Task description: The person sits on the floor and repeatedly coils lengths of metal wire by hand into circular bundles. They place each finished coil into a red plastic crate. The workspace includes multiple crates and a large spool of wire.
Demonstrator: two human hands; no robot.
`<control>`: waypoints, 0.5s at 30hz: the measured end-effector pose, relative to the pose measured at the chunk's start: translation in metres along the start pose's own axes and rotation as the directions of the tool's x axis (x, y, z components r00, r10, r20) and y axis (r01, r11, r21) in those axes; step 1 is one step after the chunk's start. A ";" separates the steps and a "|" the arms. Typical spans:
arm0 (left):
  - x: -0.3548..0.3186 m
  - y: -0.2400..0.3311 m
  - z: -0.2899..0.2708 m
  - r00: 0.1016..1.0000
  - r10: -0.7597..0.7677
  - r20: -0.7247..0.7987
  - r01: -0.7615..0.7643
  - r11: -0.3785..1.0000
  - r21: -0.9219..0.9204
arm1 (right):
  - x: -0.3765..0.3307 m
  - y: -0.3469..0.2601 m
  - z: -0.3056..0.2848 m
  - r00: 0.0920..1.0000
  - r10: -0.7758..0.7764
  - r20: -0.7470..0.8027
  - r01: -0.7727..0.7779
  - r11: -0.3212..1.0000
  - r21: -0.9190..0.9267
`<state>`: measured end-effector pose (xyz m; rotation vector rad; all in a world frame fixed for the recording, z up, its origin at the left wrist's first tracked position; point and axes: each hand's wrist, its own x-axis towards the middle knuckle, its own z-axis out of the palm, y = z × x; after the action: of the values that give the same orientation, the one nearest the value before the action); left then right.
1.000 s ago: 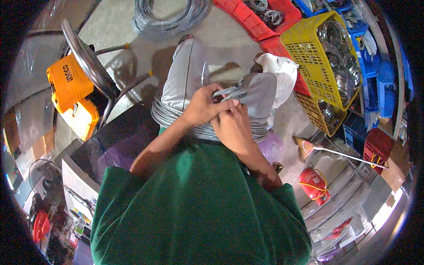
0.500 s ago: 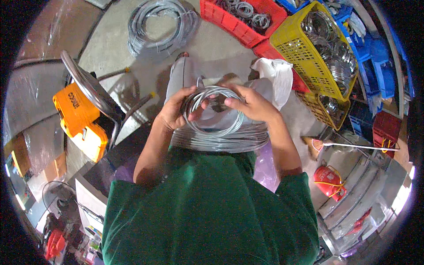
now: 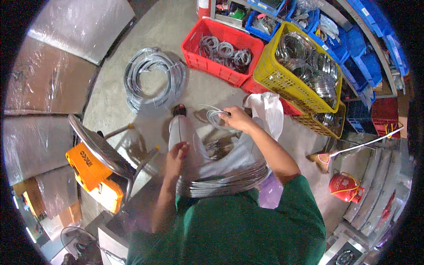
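Past the lap's (image 3: 216, 169) far edge, the wire coil (image 3: 213, 116) is pinched by the right hand (image 3: 238, 119); the left hand (image 3: 178, 153) is curled, its grip unreadable. Carrying seems in hand; steady holding is called for.

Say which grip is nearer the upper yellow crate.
Right. The right grip, holding a small wire coil, is lower left of the upper yellow crate in view; the left grip is farther left and lower.

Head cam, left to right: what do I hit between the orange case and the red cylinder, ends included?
Orange case → left hand → small wire coil in the right hand → white bag → red cylinder.
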<state>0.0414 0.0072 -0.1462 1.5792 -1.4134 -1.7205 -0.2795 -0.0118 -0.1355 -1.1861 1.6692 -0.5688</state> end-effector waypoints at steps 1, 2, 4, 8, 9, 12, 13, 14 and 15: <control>0.001 -0.001 0.002 1.000 0.022 -0.003 -0.022 0.997 0.069 | 0.017 0.007 -0.005 1.000 0.014 0.004 -0.014 0.992 -0.122; 0.002 0.000 0.003 0.998 0.067 0.004 -0.067 0.995 0.067 | 0.034 0.014 -0.012 0.999 -0.043 0.020 0.047 0.966 -0.254; 0.006 0.003 0.006 0.999 0.049 -0.023 -0.047 0.994 0.099 | 0.072 0.023 -0.026 0.999 0.039 -0.007 -0.039 0.997 -0.061; 0.010 0.014 0.010 0.998 0.011 -0.068 -0.005 0.996 0.087 | 0.164 0.022 -0.072 0.978 0.119 -0.168 0.020 0.757 0.653; 0.010 0.016 0.010 0.996 -0.018 -0.092 0.027 0.995 0.095 | 0.181 0.020 -0.081 0.959 0.131 -0.252 0.127 0.595 0.793; 0.016 0.021 0.011 0.999 -0.033 -0.039 0.034 0.999 0.022 | 0.197 0.022 -0.086 0.851 0.261 -0.455 0.055 0.818 0.573; 0.017 0.022 0.011 0.999 -0.018 -0.032 0.020 0.999 0.047 | 0.194 0.025 -0.083 0.876 0.327 -0.355 -0.077 0.820 0.567; 0.017 0.023 0.011 1.000 -0.014 -0.012 0.015 0.997 0.075 | 0.182 0.030 -0.072 0.921 0.285 -0.266 -0.090 0.820 0.566; 0.016 0.023 0.011 1.000 -0.003 0.011 0.002 0.994 0.113 | 0.168 0.035 -0.059 0.959 0.228 -0.169 -0.098 0.824 0.558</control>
<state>0.0197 -0.0115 -0.1358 1.6323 -1.5396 -1.6799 -0.3569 -0.1571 -0.2125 -0.5662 1.6206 -1.0227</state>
